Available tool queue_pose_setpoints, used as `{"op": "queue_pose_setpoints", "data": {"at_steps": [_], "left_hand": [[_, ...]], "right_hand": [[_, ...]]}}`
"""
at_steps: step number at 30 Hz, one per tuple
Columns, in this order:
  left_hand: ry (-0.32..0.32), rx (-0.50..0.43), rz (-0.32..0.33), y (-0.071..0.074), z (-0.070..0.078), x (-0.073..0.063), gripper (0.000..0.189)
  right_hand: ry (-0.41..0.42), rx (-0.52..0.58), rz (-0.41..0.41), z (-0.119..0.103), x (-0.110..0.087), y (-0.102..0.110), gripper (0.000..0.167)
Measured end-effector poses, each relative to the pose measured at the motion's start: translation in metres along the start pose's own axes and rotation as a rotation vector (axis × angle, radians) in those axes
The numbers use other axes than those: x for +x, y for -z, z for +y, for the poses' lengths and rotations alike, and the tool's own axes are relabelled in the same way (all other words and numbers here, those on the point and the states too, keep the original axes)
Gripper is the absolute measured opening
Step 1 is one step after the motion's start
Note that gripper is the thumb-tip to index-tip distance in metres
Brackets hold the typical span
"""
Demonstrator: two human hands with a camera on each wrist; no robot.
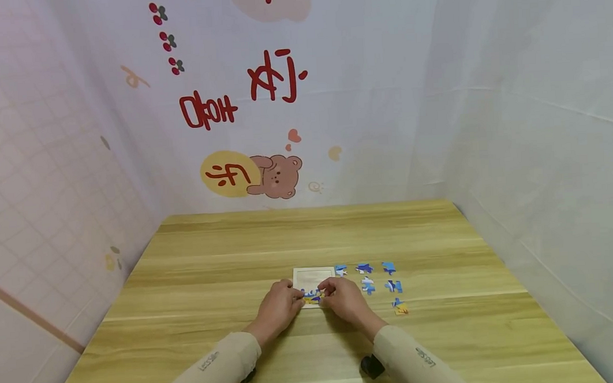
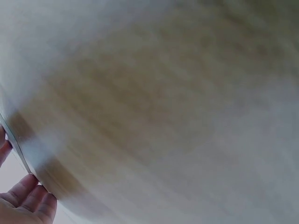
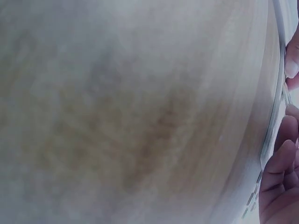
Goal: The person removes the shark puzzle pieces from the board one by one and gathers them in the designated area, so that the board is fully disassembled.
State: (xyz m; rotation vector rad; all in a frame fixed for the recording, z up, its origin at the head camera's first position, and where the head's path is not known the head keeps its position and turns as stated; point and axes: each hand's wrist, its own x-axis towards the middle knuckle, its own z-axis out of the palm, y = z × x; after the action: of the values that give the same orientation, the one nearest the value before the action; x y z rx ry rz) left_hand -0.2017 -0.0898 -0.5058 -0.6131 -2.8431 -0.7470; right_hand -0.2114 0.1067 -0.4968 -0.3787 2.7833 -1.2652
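A pale jigsaw tray [image 1: 313, 269] lies flat on the table, with blue, white and yellow puzzle pieces [image 1: 310, 299] along its near side. At the tray's left rim rests my left hand [image 1: 278, 306], its thumb reaching over onto the pieces. My right hand [image 1: 345, 298] is over the tray's right side, thumb and forefinger close about a puzzle piece [image 1: 320, 293] that they partly cover. In the left wrist view the left fingers [image 2: 35, 198] touch the surface at the picture's corner. The right fingers [image 3: 282, 163] show bent at the right wrist view's edge.
Several loose puzzle pieces [image 1: 393, 286] lie spread to the right of the tray, one blue-and-white piece [image 1: 341, 269] close against its upper right corner. The wooden table [image 1: 196, 266] runs back to a printed cloth wall [image 1: 368, 171].
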Motion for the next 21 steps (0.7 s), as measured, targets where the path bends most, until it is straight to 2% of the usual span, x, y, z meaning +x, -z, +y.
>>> {"op": "queue_pose_setpoints", "data": {"at_steps": [5, 13, 21], "left_hand": [[-0.002, 0.006, 0.005, 0.0006, -0.0012, -0.0006, 0.016], [0.004, -0.006, 0.009, 0.0026, -0.0005, -0.0004, 0.016], [-0.009, 0.004, -0.007, 0.0026, -0.0001, 0.0006, 0.016]], "right_hand": [[0.045, -0.006, -0.006, 0.0009, 0.0012, -0.0004, 0.021], [0.049, -0.025, -0.017, 0.0017, 0.0024, -0.0007, 0.022], [0.034, 0.057, -0.042, 0.0013, 0.0021, 0.0054, 0.023]]}}
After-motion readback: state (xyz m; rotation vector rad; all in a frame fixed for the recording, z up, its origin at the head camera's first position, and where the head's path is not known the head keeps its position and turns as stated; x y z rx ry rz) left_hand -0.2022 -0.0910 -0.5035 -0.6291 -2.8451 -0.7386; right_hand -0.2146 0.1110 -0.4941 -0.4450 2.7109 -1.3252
